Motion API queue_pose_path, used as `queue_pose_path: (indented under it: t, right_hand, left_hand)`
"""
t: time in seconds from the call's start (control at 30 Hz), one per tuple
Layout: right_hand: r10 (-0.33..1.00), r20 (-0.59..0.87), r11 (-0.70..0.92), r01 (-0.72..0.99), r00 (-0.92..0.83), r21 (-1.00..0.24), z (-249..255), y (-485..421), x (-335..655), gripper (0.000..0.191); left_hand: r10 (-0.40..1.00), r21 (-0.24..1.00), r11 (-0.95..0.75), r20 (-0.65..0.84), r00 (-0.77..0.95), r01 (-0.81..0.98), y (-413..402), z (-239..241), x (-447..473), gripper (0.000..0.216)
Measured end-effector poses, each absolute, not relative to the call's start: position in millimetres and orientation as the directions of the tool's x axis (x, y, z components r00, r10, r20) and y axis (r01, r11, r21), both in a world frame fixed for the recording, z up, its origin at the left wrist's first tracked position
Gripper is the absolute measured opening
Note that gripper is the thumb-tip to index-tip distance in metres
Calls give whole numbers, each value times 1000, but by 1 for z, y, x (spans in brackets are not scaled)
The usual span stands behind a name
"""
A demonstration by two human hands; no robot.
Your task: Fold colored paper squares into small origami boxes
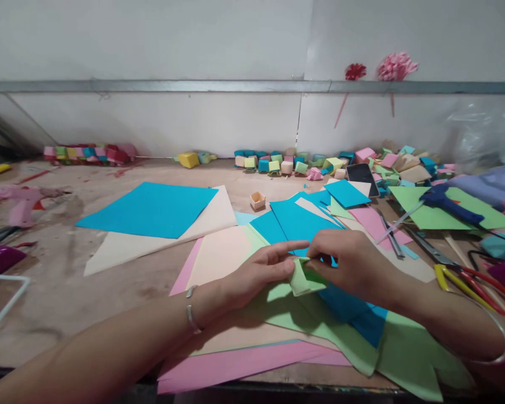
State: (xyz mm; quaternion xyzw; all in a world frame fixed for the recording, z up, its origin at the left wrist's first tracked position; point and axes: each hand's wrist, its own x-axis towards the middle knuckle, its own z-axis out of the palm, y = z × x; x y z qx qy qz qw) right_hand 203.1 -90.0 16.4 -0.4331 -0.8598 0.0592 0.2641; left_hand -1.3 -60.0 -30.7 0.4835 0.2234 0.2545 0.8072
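A small light green folded paper (303, 279) is held between my two hands, partly shaped with raised sides. My left hand (273, 264) pinches its left edge between thumb and fingers, the index finger stretched toward the other hand. At the top right of the paper, my right hand (340, 258) closes with thumb and bent fingers; its fingertips are partly hidden. Below the hands lie loose green sheets (349, 342) and blue sheets (374, 322). A small peach paper box (258, 200) stands open-topped just beyond them.
Pink sheets (252, 365) lie along the front edge. To the left is a large blue sheet (151, 210). Scissors (441, 255), a blue glue gun (450, 205) and a phone (362, 178) lie at right. Small folded paper cubes (273, 166) line the back wall; a pink glue gun (21, 205) sits far left.
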Motion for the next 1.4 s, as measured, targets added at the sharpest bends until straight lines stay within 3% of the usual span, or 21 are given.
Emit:
queue_pose_path:
  t: [0.13,0.23,0.33,0.43,0.63,0.73,0.83,0.97,1.23,1.4]
  right_hand:
    - [723,470,623,771,-506,-129,7,-93,201,16]
    - [713,484,594,804,-507,-32,2,-96,198,16]
    - [715,473,594,804,-515,-22,-3,-100,193,14]
    - [727,455,613,784,-514,-93,-5,-103,187,9]
    - [752,433,645,691,-497,-326,6,-103,187,13]
    - [806,427,571,729,-411,-377,10,-103,189,3]
    - [867,342,486,767,-363,-418,8,-104,188,16]
    - [881,301,458,814,-364,-357,2,-108,183,22]
    - [862,379,456,841,-337,-290,-3,-110,181,22]
    - [830,463,467,842,-312,-269,-5,-109,181,23]
  left_hand:
    - [616,953,273,-66,785,-134,-64,-27,-1,44]
    - [660,999,26,0,751,-23,-71,-21,2,49]
    - [744,948,-275,105,660,158,-79,-12,6,41]
    - [773,870,-423,202,601,252,-84,-6,8,31]
    - [844,891,-370,203,497,265,-76,-13,7,28]
    - [891,920,-299,174,418,253,-71,-17,5,27]
    - [897,910,-342,242,370,235,-69,-18,3,28]
    - [827,846,-492,382,412,204,-70,-18,1,33]
    - [735,699,-650,479,480,298,-71,-18,0,25]
    - [619,544,-781,606,500,308,-69,-20,-3,22]
